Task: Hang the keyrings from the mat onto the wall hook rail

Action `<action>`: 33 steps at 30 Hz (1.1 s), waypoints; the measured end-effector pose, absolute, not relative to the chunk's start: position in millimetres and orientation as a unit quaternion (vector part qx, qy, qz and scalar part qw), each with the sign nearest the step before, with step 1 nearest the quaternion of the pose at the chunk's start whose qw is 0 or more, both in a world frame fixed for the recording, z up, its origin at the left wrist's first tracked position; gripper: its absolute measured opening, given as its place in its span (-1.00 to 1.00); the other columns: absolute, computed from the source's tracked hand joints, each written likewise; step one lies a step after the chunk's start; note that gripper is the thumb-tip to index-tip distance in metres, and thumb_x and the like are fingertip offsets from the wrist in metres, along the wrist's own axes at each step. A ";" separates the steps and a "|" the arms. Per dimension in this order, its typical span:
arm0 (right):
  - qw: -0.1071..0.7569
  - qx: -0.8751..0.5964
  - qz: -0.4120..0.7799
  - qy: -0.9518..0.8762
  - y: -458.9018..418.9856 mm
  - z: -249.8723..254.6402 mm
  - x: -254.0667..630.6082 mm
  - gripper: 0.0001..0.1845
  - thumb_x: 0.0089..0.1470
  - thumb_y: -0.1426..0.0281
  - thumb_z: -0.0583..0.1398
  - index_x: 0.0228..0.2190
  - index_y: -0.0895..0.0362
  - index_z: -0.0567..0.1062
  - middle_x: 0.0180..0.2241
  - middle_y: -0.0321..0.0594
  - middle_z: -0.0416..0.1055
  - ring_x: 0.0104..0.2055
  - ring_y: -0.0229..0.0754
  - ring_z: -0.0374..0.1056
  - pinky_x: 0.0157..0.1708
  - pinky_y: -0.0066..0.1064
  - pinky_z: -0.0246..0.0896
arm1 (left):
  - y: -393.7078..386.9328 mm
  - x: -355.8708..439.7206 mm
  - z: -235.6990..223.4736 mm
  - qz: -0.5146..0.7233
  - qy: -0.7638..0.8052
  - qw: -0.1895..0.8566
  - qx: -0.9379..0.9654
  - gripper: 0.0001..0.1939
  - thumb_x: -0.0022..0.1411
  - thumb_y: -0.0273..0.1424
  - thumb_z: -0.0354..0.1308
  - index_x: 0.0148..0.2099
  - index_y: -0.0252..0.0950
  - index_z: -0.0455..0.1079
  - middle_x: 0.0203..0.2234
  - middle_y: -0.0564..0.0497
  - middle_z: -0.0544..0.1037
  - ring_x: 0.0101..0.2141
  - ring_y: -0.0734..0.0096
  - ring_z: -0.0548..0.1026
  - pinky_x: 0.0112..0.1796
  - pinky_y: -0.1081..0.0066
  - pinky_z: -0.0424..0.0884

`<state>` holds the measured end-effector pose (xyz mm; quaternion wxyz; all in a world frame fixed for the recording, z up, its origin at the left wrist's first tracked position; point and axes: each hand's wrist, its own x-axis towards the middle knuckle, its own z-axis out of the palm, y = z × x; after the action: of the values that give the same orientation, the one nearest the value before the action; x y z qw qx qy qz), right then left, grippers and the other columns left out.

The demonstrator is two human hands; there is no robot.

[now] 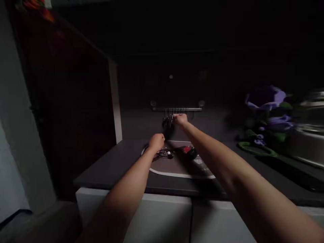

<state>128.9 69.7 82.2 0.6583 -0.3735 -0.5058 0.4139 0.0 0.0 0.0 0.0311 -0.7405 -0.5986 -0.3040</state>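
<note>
The right hand (180, 119) was narrowed against the dark hanging items (167, 123) below the wall rail (177, 109); a grip could not be confirmed. The left hand (156, 141) was curled just above a dark metallic item (164, 154) on the white-edged mat (182, 174). A red-and-black object (189, 152) lay beside it on the mat.

The worktop (108, 165) is showing a dark, smooth, matt finish, while the metal rail (177, 109) above its back edge is giving off a dull sheen. Near the front edge, the white-rimmed mat (177, 174) is looking smooth. Past the right edge, the steel basin (310, 141) is gleaming; the cupboard fronts (154, 219) are looking pale and smooth.
</note>
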 end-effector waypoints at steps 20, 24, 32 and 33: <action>0.685 -0.449 0.401 -0.410 75.1 85.9 118.0 -0.91 -0.18 0.62 0.12 -0.55 0.26 0.40 -0.75 -0.35 0.22 -0.68 -0.34 0.24 -0.60 -0.46 0.29 | 3.2 -4.1 3.3 -0.331 -0.606 0.026 -0.723 -0.78 0.10 -0.46 -0.03 -0.29 -0.28 0.44 -0.34 -0.10 0.52 -0.31 0.35 0.44 -0.35 0.46 0.24; 0.687 -0.440 0.409 -0.408 77.3 80.7 119.0 -0.90 -0.18 0.62 0.11 -0.55 0.25 0.41 -0.76 -0.36 0.20 -0.68 -0.35 0.23 -0.60 -0.47 0.29 | 3.4 -5.0 3.7 -0.334 -0.606 0.029 -0.721 -0.78 0.11 -0.45 -0.04 -0.28 -0.28 0.44 -0.33 -0.10 0.52 -0.32 0.36 0.44 -0.35 0.46 0.24; 0.668 -0.431 0.424 -0.434 79.9 70.5 126.0 -0.91 -0.12 0.58 0.09 -0.58 0.24 0.36 -0.79 -0.39 0.18 -0.71 -0.41 0.17 -0.63 -0.55 0.23 | 2.2 -4.8 5.5 -0.335 -0.612 0.019 -0.716 -0.79 0.12 -0.44 -0.02 -0.27 -0.27 0.43 -0.32 -0.08 0.52 -0.30 0.39 0.43 -0.33 0.48 0.24; 0.666 -0.425 0.427 -0.440 79.3 69.7 126.4 -0.91 -0.11 0.58 0.08 -0.58 0.24 0.35 -0.79 -0.39 0.18 -0.72 -0.42 0.15 -0.62 -0.55 0.23 | 2.3 -5.0 5.3 -0.335 -0.613 0.017 -0.715 -0.79 0.12 -0.44 -0.02 -0.27 -0.27 0.43 -0.32 -0.08 0.52 -0.31 0.40 0.44 -0.33 0.48 0.24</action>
<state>126.4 79.3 69.7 0.6656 -0.4253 -0.4401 0.4271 -5.0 2.3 5.3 0.0170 -0.7152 -0.6133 -0.3348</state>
